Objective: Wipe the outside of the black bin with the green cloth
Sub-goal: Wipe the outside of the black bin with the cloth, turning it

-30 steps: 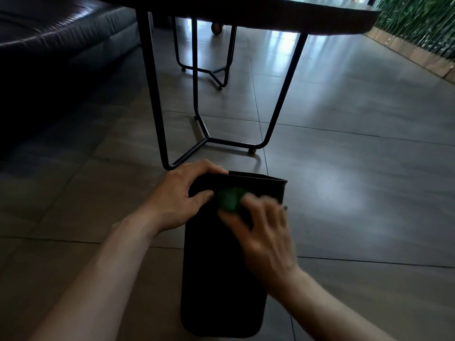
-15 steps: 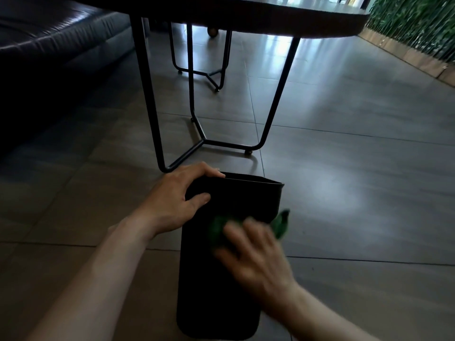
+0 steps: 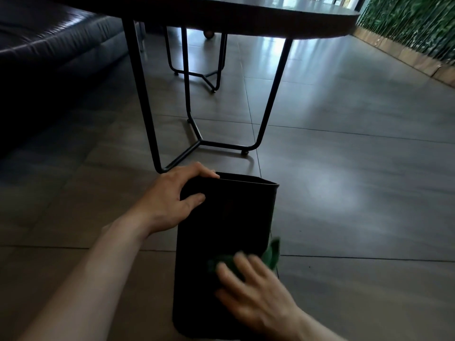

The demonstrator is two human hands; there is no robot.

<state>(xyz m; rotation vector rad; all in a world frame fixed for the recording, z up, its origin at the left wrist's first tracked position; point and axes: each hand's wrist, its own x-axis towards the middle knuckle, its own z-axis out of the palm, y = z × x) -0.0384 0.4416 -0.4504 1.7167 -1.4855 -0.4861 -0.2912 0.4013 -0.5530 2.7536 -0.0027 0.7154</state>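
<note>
The black bin [image 3: 226,217] lies tipped on the tiled floor, its open mouth pointing away from me and one broad side facing up. My left hand [image 3: 176,196] grips the bin's near-left rim corner, thumb on the upper face and fingers curled over the edge. My right hand [image 3: 256,289] presses the green cloth [image 3: 270,253] flat against the lower half of that upper face. Most of the cloth is hidden under my fingers; one corner sticks out past the bin's right edge. The hand is blurred by motion.
A round dark table [image 3: 246,18] on thin black metal legs [image 3: 145,94] stands just beyond the bin. A dark leather sofa [image 3: 49,45] fills the upper left. A green plant wall [image 3: 406,23] with a wooden base runs along the right. Grey floor tiles [image 3: 357,205] spread to the right.
My right hand has slid the green cloth down the bin's upper face, from near the rim toward the base end. My left hand has kept its hold on the rim.
</note>
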